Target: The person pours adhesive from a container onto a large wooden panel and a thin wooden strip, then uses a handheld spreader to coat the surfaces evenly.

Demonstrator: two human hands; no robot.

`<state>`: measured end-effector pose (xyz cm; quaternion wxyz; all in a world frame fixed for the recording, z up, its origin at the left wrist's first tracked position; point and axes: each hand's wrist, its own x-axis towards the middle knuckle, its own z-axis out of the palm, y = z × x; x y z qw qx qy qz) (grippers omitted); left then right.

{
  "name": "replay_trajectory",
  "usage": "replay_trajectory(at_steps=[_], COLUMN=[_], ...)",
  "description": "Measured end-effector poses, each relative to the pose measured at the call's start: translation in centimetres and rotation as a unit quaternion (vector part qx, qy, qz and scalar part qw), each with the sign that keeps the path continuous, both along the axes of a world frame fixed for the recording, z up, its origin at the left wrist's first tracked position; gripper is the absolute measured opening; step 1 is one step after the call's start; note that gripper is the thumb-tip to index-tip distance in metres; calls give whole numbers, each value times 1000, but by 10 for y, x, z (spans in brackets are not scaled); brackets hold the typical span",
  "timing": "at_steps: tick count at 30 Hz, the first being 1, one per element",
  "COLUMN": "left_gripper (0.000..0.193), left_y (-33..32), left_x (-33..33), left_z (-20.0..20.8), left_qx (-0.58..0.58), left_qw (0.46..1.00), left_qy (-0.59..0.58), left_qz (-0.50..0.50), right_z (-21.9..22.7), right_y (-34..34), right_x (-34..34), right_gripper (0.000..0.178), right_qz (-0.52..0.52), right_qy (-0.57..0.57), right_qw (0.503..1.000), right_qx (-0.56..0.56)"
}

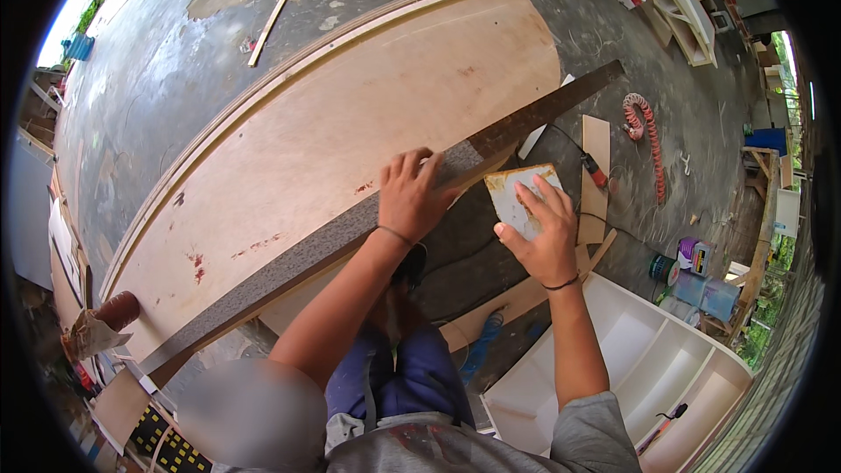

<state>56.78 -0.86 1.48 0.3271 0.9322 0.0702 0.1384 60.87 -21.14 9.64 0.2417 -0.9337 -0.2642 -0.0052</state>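
A long strip [289, 254], grey and speckled, runs along the near edge of a pale, curved plywood panel [350, 114]. Toward the upper right the strip shows dark brown and extends past the panel. Midway along it, my left hand [410, 197] lies over the strip, fingers curled across it and thumb on the near side. To its right, my right hand [547, 232] grips a flat white piece [512, 197] with yellow-brown, ragged edges. That piece is held just off the panel's near edge, apart from the strip. My right palm is turned away, and its underside grip is hidden.
A brown-stained container [92, 337] stands at the panel's lower left end. White shelving [613, 333] lies at the lower right. An orange-and-black power tool [596, 171], its cord and a coiled red hose [648, 127] are on the concrete floor, near loose boards [594, 184].
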Motion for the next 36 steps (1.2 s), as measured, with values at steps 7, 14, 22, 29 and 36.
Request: replay_trajectory(at_steps=[7,14,22,29,36], left_gripper=[44,37,36,37,37], left_y=[39,40,42,40,41], left_x=[-53,-52,-54,-51,-53], left_z=[-5,-13,-14,-12,-13], left_qx=[79,69,68,65,62], left_qw=[996,997,998,998,998], left_qy=[6,-7,4,-3,6], left_qz=[-28,-18,-11,-13,-13], right_z=[-25,-67,-27,-32,-27], right_y=[36,62,68,75,78], right_x=[-9,-5,-5,7,13], right_gripper=[60,60,58,58,58], right_qz=[61,74,78,83,92], right_qy=[-43,-57,26,6,19], right_qw=[995,993,987,989,987], right_qx=[-61,-72,-135,-124,-132])
